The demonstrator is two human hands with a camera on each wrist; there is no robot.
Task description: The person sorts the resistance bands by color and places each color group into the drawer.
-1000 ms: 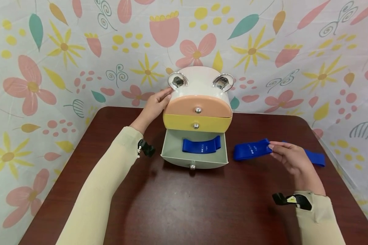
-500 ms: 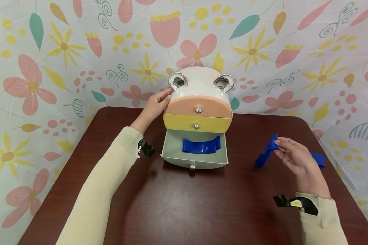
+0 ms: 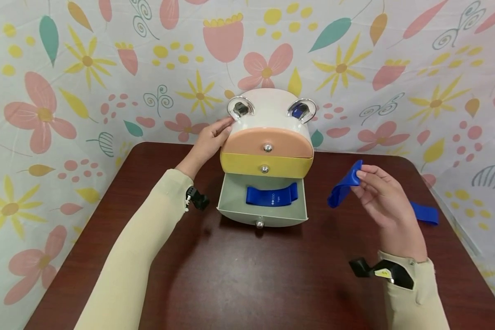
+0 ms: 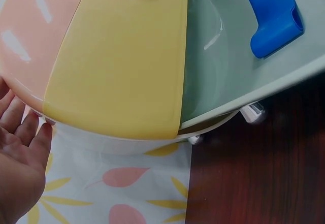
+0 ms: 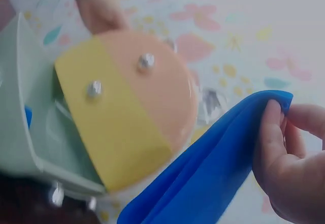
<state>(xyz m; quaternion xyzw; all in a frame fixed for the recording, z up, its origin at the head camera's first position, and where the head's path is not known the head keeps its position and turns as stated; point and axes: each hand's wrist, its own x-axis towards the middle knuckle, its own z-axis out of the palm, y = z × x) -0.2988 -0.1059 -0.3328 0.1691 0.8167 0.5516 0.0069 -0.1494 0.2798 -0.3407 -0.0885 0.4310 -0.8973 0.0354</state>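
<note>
A small drawer cabinet (image 3: 272,107) with a white top and mirrored, ear-like eyes stands at the back of the table. Its pale green bottom drawer (image 3: 233,196) is pulled out, and a blue resistance band (image 3: 268,197) printed "Light" lies inside. My left hand (image 3: 208,146) touches the cabinet's left side, fingertips along the edge of the orange drawer (image 4: 30,71). To the right of the cabinet, my right hand (image 3: 385,211) pinches one end of another blue resistance band (image 5: 218,153) between thumb and fingers. The band's other end hangs toward the left.
A further blue band (image 3: 426,213) lies on the dark wooden table (image 3: 247,279) near its right edge, partly behind my right hand. The yellow middle drawer (image 3: 247,165) and the orange top one are closed. A floral cloth (image 3: 148,55) hangs right behind the table.
The band in my right hand first turned from broadside to narrow, swinging right, then rose up and leftward. My left hand, the cabinet and the band in the drawer stay put.
</note>
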